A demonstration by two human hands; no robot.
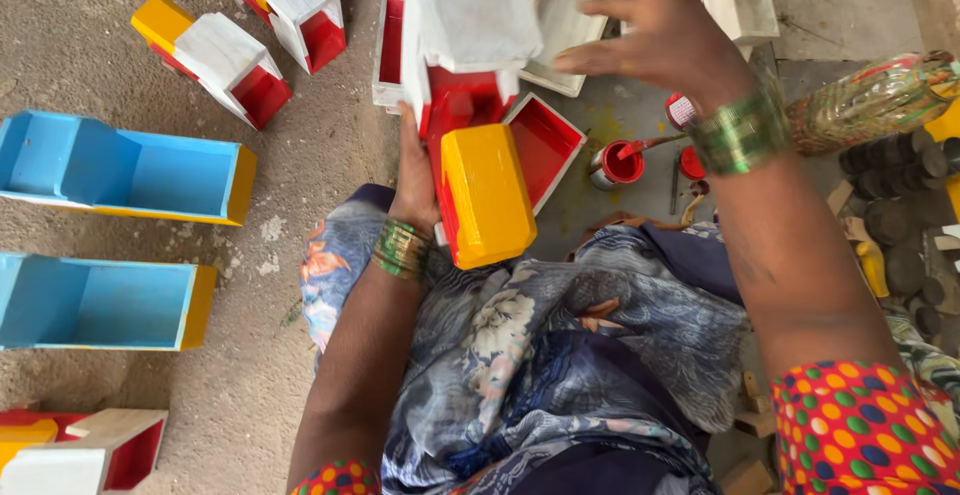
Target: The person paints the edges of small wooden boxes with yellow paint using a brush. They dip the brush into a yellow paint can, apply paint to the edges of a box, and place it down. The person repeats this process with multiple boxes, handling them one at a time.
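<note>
While the left hand [415,170] alone grips the wooden toy truck with a yellow cab, red body and white back block [470,105], closed around its left side with fingers mostly hidden behind it, the piece could tip or slide toward the lap, since nothing else seems to support it. The paint looks glossy, so I judge that a shifted grip could smear it or mark the fingers. The right hand [650,25] hovers spread wide just right of the white block, holding nothing; whether its fingertips touch the block is hard to tell. A careless sweep of that arm could, in my view, knock the small open tin of red paint [615,163] with a brush in it, which stands on the floor just right of the truck, near the knee.

The truck sits above the patterned blue cloth [540,355] over the lap, yellow end nearest. Far and left on the concrete floor [300,175] lie two more red, white and yellow trucks [235,60]. At the left edge lie two light-blue open wooden boxes with yellow ends [120,170]. Dark round wooden discs [900,215] pile up at the right.
</note>
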